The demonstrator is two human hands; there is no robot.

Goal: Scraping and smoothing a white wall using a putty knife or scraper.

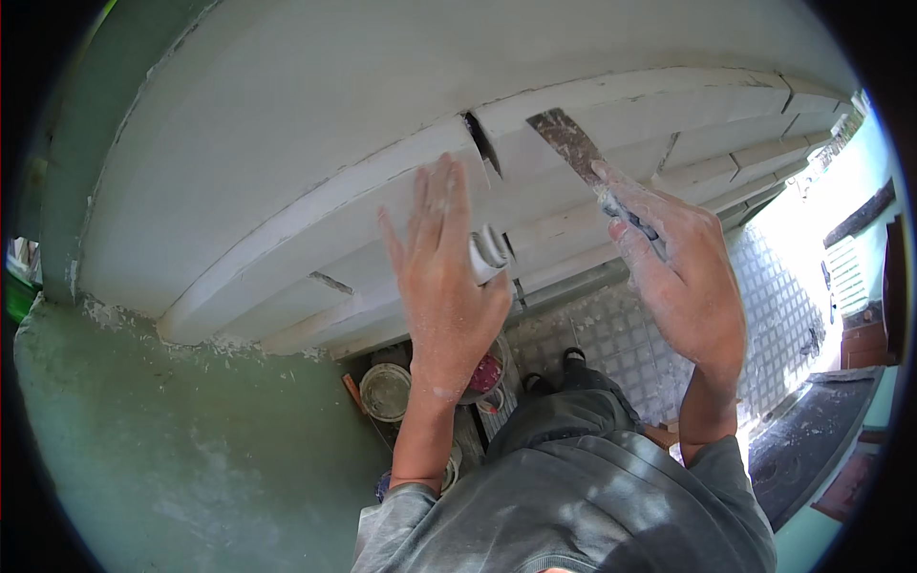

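Note:
My left hand (448, 276) is raised against a white stepped moulding (337, 172), its fingers extended along the surface. A small roll of white tape or paper (488, 254) is held at its palm, beside the thumb. In my right hand (680, 265) is a putty knife (566, 140), its blade stained and pointing up and left near the moulding. The knife's handle and my fingers are smeared with white material. Between the hands, a dark gap (483, 143) cuts across the upper band of the moulding. Whether the blade touches the surface cannot be told.
A green wall (236, 444) stands at the lower left. Below are a round container (385, 392), another with something red (487, 376), and planks. Grey patterned floor tiles (623, 344) lie under my sandalled feet. A dark, dusty surface (809, 437) is at the lower right.

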